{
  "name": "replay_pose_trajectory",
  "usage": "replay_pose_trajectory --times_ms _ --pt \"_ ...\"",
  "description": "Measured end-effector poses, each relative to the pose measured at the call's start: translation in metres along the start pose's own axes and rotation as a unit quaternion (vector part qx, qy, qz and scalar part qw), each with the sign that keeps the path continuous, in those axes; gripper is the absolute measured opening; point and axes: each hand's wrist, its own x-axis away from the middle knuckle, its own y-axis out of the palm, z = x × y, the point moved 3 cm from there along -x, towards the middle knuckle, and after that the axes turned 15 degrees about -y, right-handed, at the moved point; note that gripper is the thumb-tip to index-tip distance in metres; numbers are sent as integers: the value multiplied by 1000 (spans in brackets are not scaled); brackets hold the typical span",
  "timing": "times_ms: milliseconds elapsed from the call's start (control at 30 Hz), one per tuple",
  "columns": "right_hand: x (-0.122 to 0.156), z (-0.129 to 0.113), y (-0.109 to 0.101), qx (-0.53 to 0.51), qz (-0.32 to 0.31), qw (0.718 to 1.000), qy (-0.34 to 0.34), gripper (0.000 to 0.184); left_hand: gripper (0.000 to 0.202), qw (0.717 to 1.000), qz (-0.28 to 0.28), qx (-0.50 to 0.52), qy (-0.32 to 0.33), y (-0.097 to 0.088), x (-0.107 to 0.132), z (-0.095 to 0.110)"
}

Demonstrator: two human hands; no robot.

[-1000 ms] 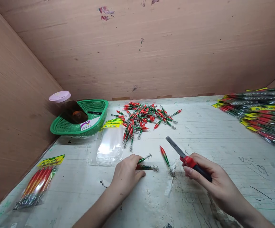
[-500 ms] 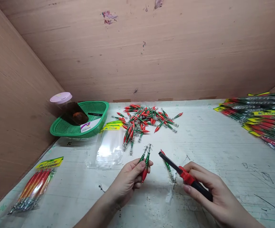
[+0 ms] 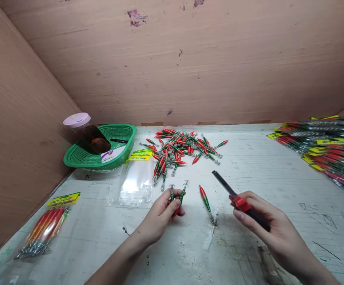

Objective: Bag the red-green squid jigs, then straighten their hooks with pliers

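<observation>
- Right hand [image 3: 262, 219]: was wrapped around the handle of the bladed tool [image 3: 240, 202], thumb at the near side of the red collar; the dark, flat blade pointed forward and to the left, clear of all lures
- Left hand [image 3: 161, 213]: pinched a pair of lures [image 3: 181, 196] between thumb and fingers; the hook ends faced away from the person and stood slightly spread, while the red ends were partly covered by the fingers
- Sealed pack [image 3: 45, 225]: lay at the far left, yellow header away from the person, with red and gold lures inside and their hooks toward the near side
- Single lure [image 3: 206, 201]: lay on the worktable [image 3: 249, 158] between the two hands, touching neither, with its red tip away from the person and its hooks toward the near side
- Clear bags [image 3: 136, 182]: were stacked flat beyond the left hand, yellow headers at the far end
- Packed stack [image 3: 332, 152]: occupied the right side, with several yellow-headed packs overlapping
- Loose heap [image 3: 177, 148]: red and green lures lay crossed at the center, near the back panel [image 3: 219, 79]
- Green basket [image 3: 132, 138]: stood at the back left, containing a card [image 3: 112, 154] and a black pen [image 3: 119, 140]; a pink-lidded cup [image 3: 84, 132] overlapped its left end
</observation>
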Motion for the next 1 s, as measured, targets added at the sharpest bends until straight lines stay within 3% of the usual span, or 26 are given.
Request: replay_pose_trajectory --times_ms 67,167,267,367,467,567,733,867,1000 --pt "-1 7 -8 3 44 999 21 21 21 984 63 -147 74 -1 -6 6" --pt "-2 17 -16 13 88 995 49 25 25 903 119 -344 228 4 -19 12" --pt "-2 22 -18 10 103 993 64 27 28 835 76 -442 319 9 -33 11" --pt "-3 20 -17 -4 107 992 64 26 27 812 15 -475 338 4 -40 8" --pt "-4 16 -16 -14 107 992 59 25 54 791 -40 -509 338 -6 -38 4" --pt "-5 13 -16 -20 109 992 52 24 70 798 -96 -502 320 -12 -33 1" --pt "-4 14 -13 -21 100 994 46 26 42 844 -55 -451 286 3 -49 22" --pt "-4 16 -10 -16 94 995 42 25 18 840 -108 -464 261 32 -75 44" --pt "-5 13 -12 -12 106 994 25 24 10 874 -47 -433 215 42 -79 56"
